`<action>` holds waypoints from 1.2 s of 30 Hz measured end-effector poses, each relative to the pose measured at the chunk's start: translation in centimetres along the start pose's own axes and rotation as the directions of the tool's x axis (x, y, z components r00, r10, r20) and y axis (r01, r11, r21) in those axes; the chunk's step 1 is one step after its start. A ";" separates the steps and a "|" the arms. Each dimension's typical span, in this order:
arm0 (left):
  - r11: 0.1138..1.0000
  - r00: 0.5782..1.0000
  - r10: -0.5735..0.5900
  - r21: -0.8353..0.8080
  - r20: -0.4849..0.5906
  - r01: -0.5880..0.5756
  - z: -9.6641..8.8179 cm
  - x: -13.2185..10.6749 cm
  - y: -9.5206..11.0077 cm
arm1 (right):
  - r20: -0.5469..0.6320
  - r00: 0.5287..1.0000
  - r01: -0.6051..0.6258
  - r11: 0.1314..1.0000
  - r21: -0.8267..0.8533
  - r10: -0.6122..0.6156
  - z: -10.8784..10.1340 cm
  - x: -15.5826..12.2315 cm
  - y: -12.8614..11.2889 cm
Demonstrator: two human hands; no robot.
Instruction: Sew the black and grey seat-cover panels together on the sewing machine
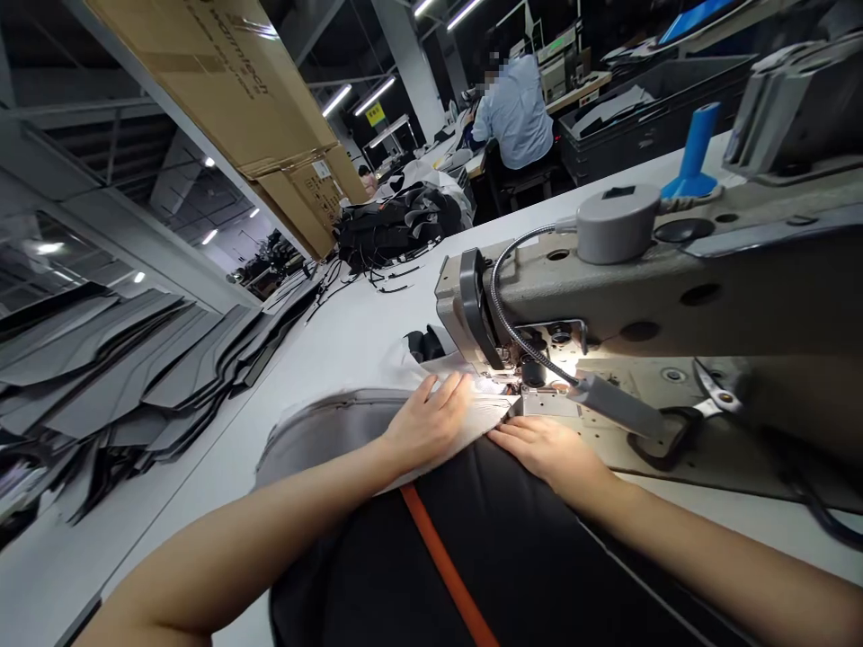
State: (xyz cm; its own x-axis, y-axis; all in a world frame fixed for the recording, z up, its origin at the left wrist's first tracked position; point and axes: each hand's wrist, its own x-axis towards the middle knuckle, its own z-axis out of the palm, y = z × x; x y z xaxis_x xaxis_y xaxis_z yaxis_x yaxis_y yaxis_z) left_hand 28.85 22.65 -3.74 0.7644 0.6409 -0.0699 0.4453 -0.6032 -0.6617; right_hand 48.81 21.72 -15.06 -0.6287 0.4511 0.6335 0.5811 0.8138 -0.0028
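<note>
Hands flat on fabric at the sewing machine point(647, 296)

Left hand point(428, 422) spreads on grey fabric point(324, 431); right hand point(549, 449) presses flat on black fabric point(512, 539) beside it.

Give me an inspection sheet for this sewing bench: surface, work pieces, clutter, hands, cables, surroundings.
Surface: white table, long.
Job's things: grey fabric and black fabric with an orange stripe lie at the sewing machine, lit by its gooseneck lamp.
Clutter: scissors on the machine bed; blue cone beyond; black straps farther along.
Grippers: left hand flat on the grey fabric, right hand flat on the black fabric, fingertips near the needle.
Cables: dark cable at the table's right edge.
Surroundings: stacked grey cut pieces left, pile of black bags, cardboard boxes overhead, person in a blue shirt seated, back turned.
</note>
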 end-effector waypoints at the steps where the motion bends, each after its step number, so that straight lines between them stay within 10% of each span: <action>1: 1.000 1.000 0.011 -0.001 -0.023 -0.011 0.4 0.3 -0.4 | -0.016 1.000 0.003 1.000 -0.008 -0.003 0.3 -0.2 -0.3; 12: 0.920 0.933 -0.048 -0.349 0.357 0.181 -1.3 -0.4 1.8 | 0.135 0.990 0.032 0.999 0.015 -0.034 -1.7 -0.9 -1.4; 23: 0.729 0.886 -0.049 -0.589 0.462 0.348 -3.3 2.6 1.8 | -0.011 1.000 0.016 0.990 -0.137 -0.017 -0.9 -1.0 -2.4; 30: 0.586 0.883 0.010 -0.719 0.469 0.375 -3.6 3.3 4.4 | 0.061 0.994 0.080 0.973 0.216 -0.096 -4.6 -2.0 -0.3; 36: 0.523 0.853 -0.006 -0.726 0.522 0.448 -3.4 4.0 4.0 | -0.035 0.998 0.064 0.992 0.105 -0.061 -4.9 -2.9 -1.1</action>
State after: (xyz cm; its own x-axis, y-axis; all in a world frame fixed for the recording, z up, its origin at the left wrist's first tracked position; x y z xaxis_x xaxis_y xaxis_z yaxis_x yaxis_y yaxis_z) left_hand 35.34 21.16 -4.13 0.4060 0.7982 -0.4451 0.9132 -0.3727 0.1645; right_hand 52.52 17.76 -13.07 -0.6445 0.3878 0.6590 0.4823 0.8749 -0.0431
